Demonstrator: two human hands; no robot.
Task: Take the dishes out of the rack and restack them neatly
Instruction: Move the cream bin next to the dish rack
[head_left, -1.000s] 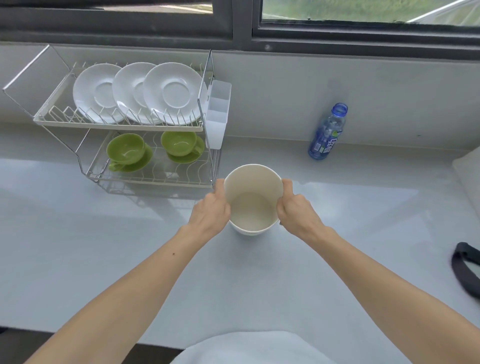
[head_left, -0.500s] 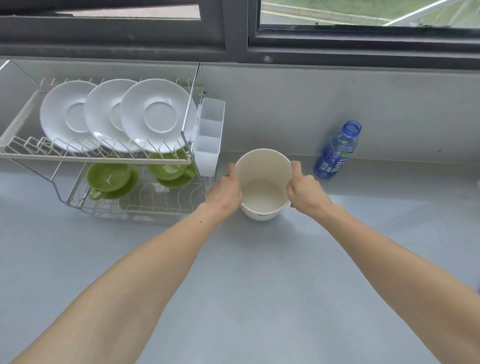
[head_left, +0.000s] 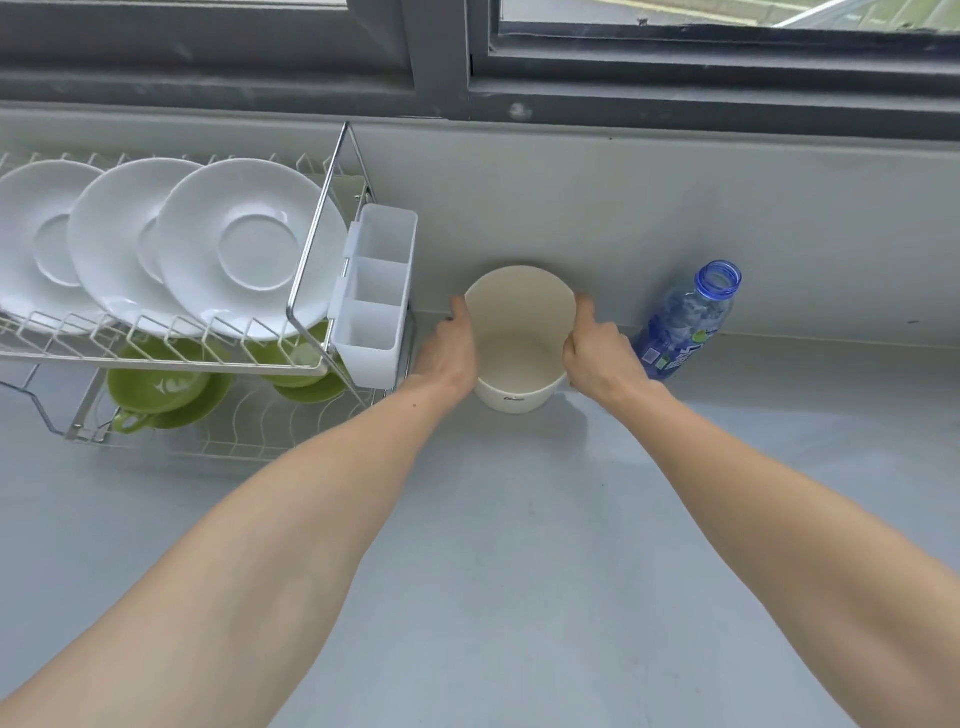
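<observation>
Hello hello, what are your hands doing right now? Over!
Left hand and right hand grip the white bowl on the counter. Plates and green cups in rack. Blue bottle close right.

A home kitchen: dish rack (head_left: 322, 218) with 3 plates (head_left: 249, 249) on a counter (head_left: 519, 545).

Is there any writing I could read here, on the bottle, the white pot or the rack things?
Blue bottle: its label carries white lettering and a small panel of fine print, too blurred to read.
White container, held between the left hand and right hand: a small dark word low on its front wall, too small to read.
Plates, green cups, cutlery holder: no text visible.
</observation>
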